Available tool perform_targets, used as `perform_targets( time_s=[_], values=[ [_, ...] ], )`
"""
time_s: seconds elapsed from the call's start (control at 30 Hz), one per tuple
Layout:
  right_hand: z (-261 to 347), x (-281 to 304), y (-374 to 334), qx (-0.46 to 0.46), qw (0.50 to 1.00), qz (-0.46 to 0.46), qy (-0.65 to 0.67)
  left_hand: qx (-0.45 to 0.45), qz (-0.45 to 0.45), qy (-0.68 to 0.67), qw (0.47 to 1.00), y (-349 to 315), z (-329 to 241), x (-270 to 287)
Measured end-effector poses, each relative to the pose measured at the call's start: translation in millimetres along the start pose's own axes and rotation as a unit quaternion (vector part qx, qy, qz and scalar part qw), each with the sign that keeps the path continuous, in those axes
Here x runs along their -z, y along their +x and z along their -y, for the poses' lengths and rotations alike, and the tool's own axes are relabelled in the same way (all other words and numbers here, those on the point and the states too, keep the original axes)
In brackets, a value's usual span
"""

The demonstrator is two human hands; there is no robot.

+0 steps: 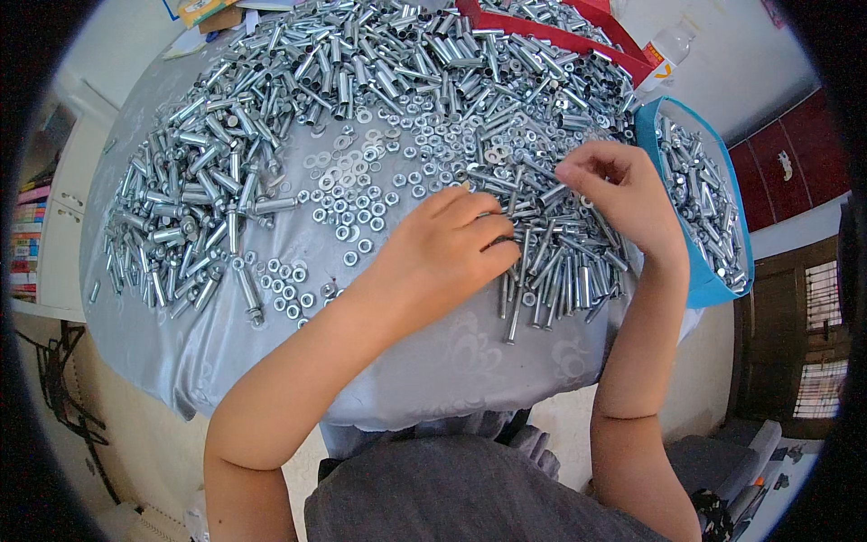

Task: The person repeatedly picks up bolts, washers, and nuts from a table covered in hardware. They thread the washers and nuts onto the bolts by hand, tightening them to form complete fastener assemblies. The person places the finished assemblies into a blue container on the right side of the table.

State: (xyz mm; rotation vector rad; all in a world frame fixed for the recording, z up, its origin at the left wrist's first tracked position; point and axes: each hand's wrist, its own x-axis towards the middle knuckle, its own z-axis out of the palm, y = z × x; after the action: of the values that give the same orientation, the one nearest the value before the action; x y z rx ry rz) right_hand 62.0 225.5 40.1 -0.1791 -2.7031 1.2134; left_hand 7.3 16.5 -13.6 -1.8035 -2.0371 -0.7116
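My left hand [452, 237] is curled over the near side of a heap of long bolts [546, 262], fingers bent and pressed down. What lies under its fingertips is hidden. Above the right part of that heap, my right hand [619, 185] is closed, with thumb and forefinger pinched together. Slim shiny metal pieces lie right at its fingertips, and I cannot make out which, if any, is in the pinch. Loose hex nuts [361, 210] are scattered to the left of my left hand, with flat washers [341, 167] just beyond them.
Metal sleeves [361, 63] spread along the table's far side, and assembled sleeve anchors [203, 185] pile up at left. A blue box [745, 262] full of bolts stands at right. Behind are a red box [542, 29] and a plastic bottle [668, 50]. A silvery cloth [433, 370] covers the table.
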Motion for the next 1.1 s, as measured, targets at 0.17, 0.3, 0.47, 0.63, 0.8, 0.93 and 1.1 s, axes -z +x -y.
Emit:
perform_targets(
  time_s=[0.17, 0.3, 0.47, 0.63, 0.8, 0.93, 1.1],
  values=[
    [-2, 4, -1, 0.044, 0.995, 0.044, -0.084, 0.095, -0.116, -0.105, 0.983, -1, 2, 2],
    [-4, 0, -2, 0.041, 0.992, 0.076, -0.089, 0.231, -0.169, -0.193, 0.939, 1, -2, 8],
    [-1, -4, -4, 0.056, 0.99, 0.061, -0.113, 0.332, -0.195, -0.353, 0.853, 2, -1, 6],
    [6, -9, -6, 0.016, 0.988, 0.042, -0.15, 0.418, -0.144, -0.437, 0.784, -1, 2, 18],
    [12, -6, -8, -0.028, 0.984, 0.065, -0.166, 0.433, -0.147, -0.435, 0.776, 1, 4, 18],
    [15, -21, -4, 0.069, 0.996, -0.04, 0.027, 0.409, -0.159, -0.402, 0.804, 0, 1, 13],
    [29, -31, -8, 0.052, 0.985, -0.008, 0.162, 0.389, -0.164, -0.396, 0.816, -2, 2, 10]
  ],
)
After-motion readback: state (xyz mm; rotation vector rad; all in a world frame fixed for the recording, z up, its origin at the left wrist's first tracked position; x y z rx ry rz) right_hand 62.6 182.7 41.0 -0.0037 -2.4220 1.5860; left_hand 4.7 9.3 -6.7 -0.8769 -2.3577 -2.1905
